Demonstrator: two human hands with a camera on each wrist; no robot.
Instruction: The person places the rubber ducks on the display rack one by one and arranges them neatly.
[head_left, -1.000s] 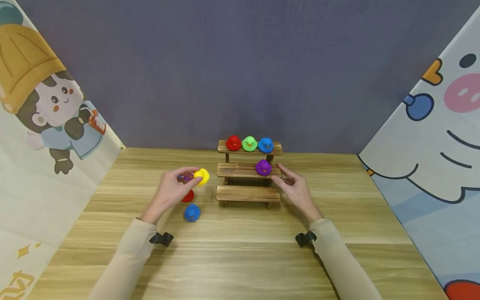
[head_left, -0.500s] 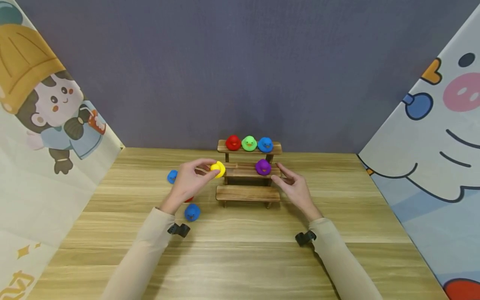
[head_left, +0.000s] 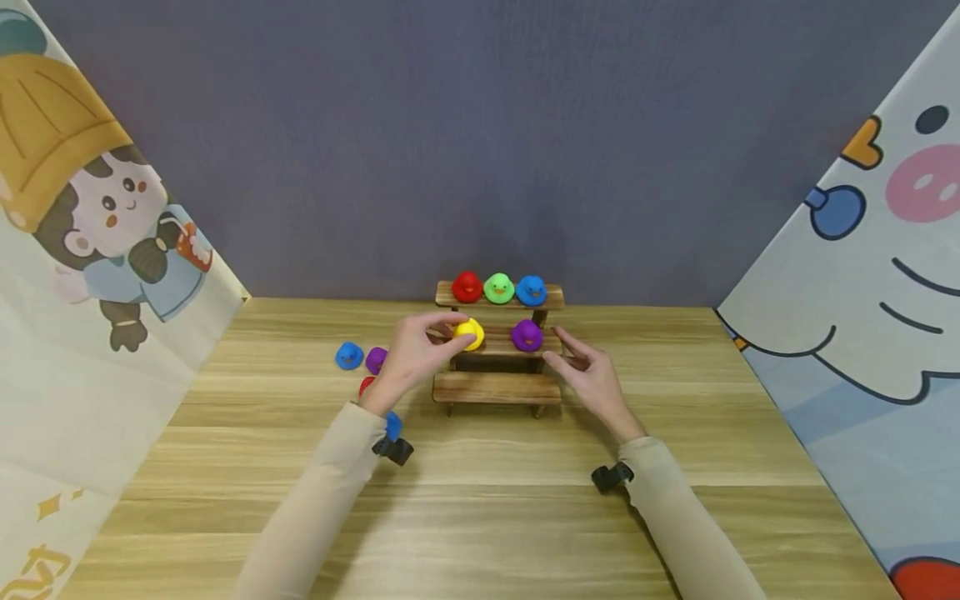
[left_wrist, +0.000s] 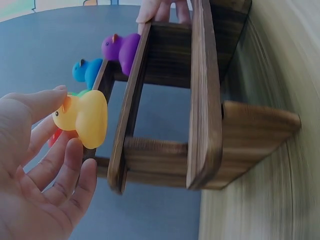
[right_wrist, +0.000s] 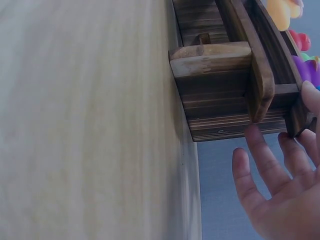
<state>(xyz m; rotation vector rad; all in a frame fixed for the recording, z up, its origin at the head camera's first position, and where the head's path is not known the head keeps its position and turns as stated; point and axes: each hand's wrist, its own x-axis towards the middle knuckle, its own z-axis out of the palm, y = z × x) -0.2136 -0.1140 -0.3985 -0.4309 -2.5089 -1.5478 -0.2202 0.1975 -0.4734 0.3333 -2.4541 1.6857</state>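
A wooden table (head_left: 480, 517) fills the lower half of the head view, with a grey wall behind and cartoon-printed cloth panels at the left and right edges. At the centre of the frame stands a three-step wooden rack (head_left: 497, 387).

The person's two arms come up from the bottom edge in beige sleeves. The left hand (head_left: 412, 358) sits just left of centre, its thumb and fingers pinching a yellow duck (head_left: 468, 334) at the left end of the middle step; in the left wrist view the yellow duck (left_wrist: 82, 117) sits between fingertips and thumb right against the shelf edge, though whether it touches the wood I cannot tell. The right hand (head_left: 592, 379) is just right of centre, fingers loosely spread and holding nothing, its fingertips (right_wrist: 252, 137) at the rack's right end.

On the top step, a red duck (head_left: 467, 287), a green duck (head_left: 498, 288) and a blue duck (head_left: 531, 290) stand in a row. A purple duck (head_left: 527, 335) stands on the middle step, just right of the yellow one.

Left of the rack, on the table, lie a second blue duck (head_left: 348, 356) and a second purple duck (head_left: 375, 360), side by side. More small ducks are half hidden behind the left wrist.
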